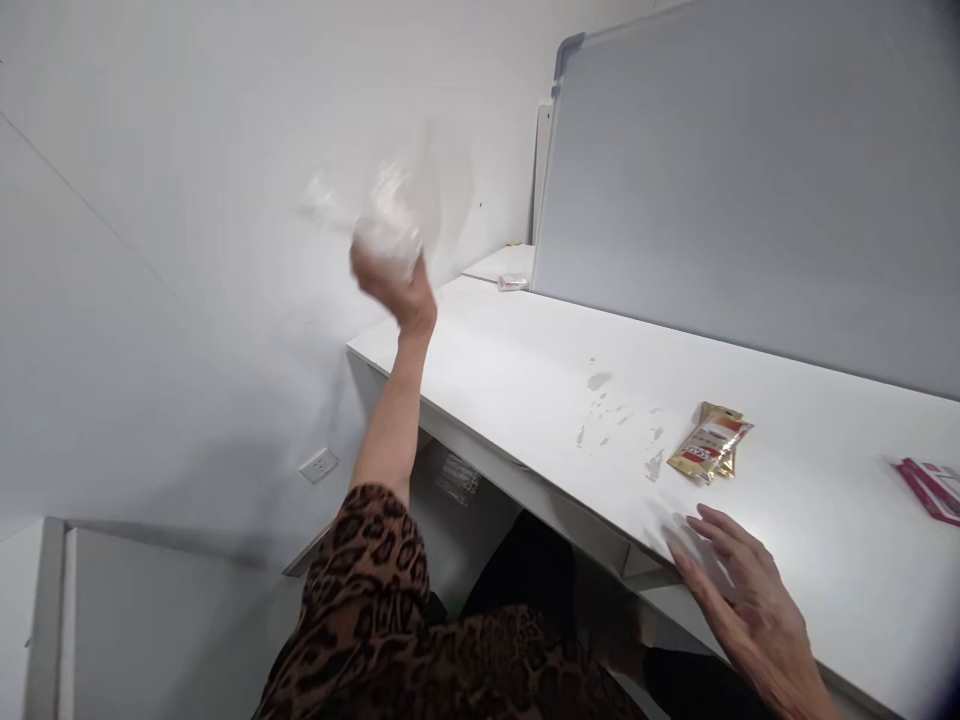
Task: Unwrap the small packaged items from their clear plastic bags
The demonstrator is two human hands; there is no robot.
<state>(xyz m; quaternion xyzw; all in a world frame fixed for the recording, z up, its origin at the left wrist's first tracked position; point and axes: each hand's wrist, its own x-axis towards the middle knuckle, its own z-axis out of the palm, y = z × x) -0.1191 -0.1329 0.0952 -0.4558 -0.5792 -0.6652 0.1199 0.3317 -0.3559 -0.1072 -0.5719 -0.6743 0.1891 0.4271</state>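
Note:
Raised above the far left end of the white desk, my left hand [390,275] is closed around a clear plastic bag [394,200]. Motion smears the bag, and I cannot make out whether anything is inside it. Low on the right, my right hand [750,590] hovers over the desk's front edge with its fingers apart and nothing in them. Beyond its fingertips lies a small stack of gold and red packets [709,448]. A pink and white box or packet [930,488] rests at the right border of the view, partly cut off.
A large grey-white board [750,190] stands along the back of the desk [495,350]. By its left foot lies a small clear-wrapped item [512,283]. Worn patches [600,381] mark the desktop. The left wall carries a power socket [319,465].

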